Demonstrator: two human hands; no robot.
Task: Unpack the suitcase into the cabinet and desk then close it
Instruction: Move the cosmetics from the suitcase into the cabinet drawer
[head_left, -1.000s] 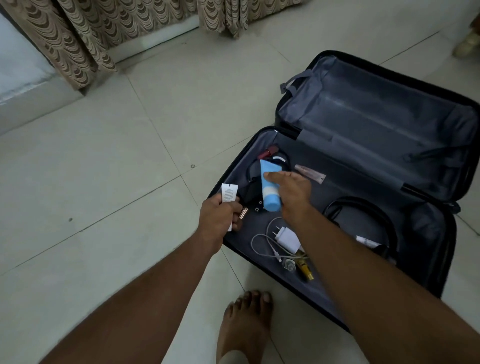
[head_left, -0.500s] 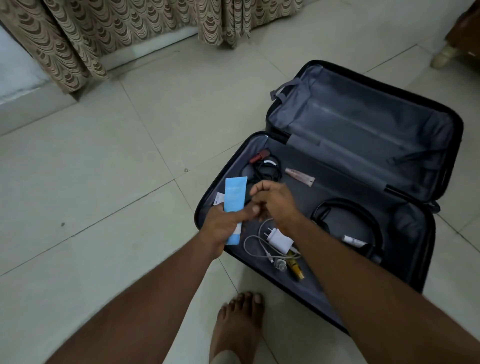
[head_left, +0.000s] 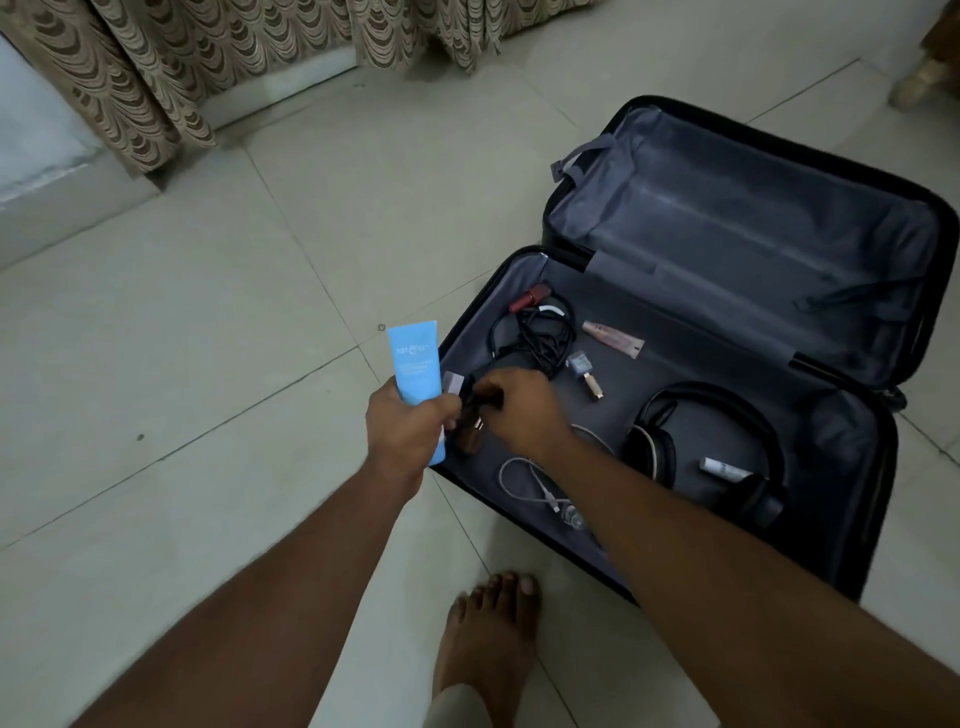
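Gripped in your left hand (head_left: 408, 434), the blue tube (head_left: 417, 370) stood near upright at frame centre, crimped end up, beside the suitcase (head_left: 852, 566); your right hand (head_left: 522, 410) pinched something dark.

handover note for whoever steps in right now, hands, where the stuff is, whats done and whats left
Left hand: grips the blue tube plus a small white item, at the near-left edge of the suitcase.
Right hand: fingers curled on a small dark item beside the left hand; what it is cannot be told.
In the near half of the suitcase: black cable, red tube, pink tube, small bottle, headphones, white cable. The far half looks empty.
Done: suitcase open, a few items in hand.
Left: carry everything to cabinet and desk, close suitcase.
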